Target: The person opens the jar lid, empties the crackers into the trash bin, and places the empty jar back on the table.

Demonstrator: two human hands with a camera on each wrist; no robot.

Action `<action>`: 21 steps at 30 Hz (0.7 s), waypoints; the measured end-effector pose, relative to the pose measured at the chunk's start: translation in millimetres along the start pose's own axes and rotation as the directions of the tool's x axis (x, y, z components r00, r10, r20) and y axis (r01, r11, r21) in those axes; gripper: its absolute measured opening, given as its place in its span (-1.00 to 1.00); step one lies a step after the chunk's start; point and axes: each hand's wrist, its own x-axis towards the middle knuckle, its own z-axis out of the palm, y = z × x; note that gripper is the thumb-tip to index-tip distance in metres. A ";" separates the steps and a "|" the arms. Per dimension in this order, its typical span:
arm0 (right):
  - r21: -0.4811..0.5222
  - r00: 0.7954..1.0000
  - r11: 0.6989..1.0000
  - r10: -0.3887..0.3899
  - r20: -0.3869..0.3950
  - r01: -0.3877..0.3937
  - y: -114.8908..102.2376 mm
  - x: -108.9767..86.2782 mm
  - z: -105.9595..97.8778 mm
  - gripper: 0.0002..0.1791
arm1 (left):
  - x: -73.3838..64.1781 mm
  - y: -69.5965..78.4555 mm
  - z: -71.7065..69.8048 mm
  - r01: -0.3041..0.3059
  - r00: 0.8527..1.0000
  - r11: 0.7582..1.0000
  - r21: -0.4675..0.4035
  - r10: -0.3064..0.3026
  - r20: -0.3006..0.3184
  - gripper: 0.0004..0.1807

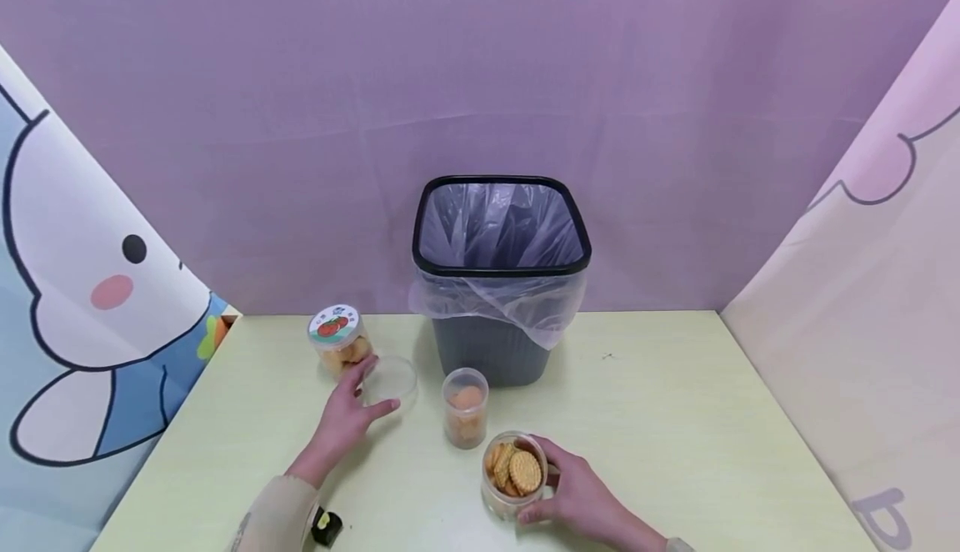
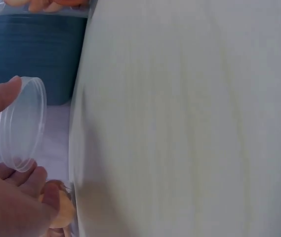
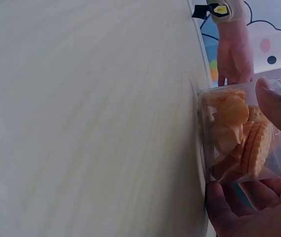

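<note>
My left hand [image 1: 348, 410] pinches a clear round plastic lid [image 2: 31, 123] by its rim between thumb and fingers, beside a lidded jar [image 1: 341, 339] of yellowish snacks. With curled fingers and thumb, my right hand [image 1: 577, 489] grips the side of an open clear jar [image 1: 491, 498], which stands on the table [image 1: 675, 419]. Round ridged biscuits [image 1: 525, 472] fill part of it, with smaller orange pieces [image 3: 231, 111] showing through the wall in the right wrist view. Between the two hands stands a narrow clear cup [image 1: 454, 427] with orange pieces inside.
A dark grey bin [image 1: 491, 352] with a black rim and a clear plastic liner stands at the back middle of the table. Behind it hangs a purple backdrop [image 1: 300, 118]. Printed cartoon panels [image 1: 75, 285] flank the table left and right.
</note>
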 end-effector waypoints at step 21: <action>0.027 1.000 1.000 -0.004 0.005 0.004 1.6 0.0 1.1 -0.01 | 10.0 -6.0 -4.7 0.059 0.990 0.991 0.123 -0.073 0.118 -0.05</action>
